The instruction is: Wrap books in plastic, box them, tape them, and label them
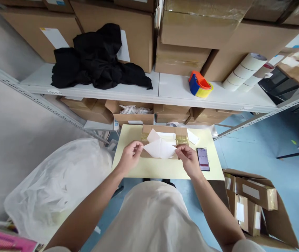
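Observation:
A folded sheet of white paper (160,148) is stretched between my two hands, with one flap sticking up at its upper left. My left hand (132,154) pinches its left corner. The right corner is gripped between the thumb and fingers of my right hand (187,156). Behind and beneath the paper lies a taped cardboard box (181,132) with a white label (169,137) on top. The box rests on a small pale yellow table (149,172). A phone (203,159) with its screen lit lies right of my right hand.
A white paper slip (192,137) lies beside the box. Ahead, a metal shelf (172,89) carries cartons, black cloth (96,63), a tape dispenser (199,84) and label rolls (244,71). A large plastic bag (60,182) sits left; an open carton (280,217) with packed boxes stands right.

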### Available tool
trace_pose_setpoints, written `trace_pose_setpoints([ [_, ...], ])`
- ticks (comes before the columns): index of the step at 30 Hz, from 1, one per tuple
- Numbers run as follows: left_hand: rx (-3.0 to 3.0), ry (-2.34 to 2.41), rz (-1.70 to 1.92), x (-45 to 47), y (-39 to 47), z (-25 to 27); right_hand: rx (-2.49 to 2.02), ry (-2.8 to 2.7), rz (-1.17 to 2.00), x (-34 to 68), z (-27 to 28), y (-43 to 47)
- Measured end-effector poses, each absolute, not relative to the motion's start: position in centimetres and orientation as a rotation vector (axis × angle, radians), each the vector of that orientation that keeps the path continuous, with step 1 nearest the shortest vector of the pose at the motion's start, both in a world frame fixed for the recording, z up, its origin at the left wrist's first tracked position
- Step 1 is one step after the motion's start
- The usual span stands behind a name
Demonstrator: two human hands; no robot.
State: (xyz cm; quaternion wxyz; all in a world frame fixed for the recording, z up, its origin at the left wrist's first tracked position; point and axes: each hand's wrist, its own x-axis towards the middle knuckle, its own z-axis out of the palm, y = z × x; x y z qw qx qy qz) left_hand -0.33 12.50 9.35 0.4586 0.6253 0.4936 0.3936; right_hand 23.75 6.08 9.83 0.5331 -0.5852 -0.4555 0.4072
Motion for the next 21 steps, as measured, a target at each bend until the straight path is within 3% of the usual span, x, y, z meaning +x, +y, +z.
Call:
trace_pose_setpoints([
  [10, 1.804, 1.358, 0.502, -6.7, 23.3, 6.8, -1.584, -0.867, 1.042, 24.8, 7.9, 4.3],
  [21, 1.615, 1.727, 0.629, -5.4, 37.9, 4.2, -1.533, -0.556, 0.805, 24.4, 7.9, 3.1],
])
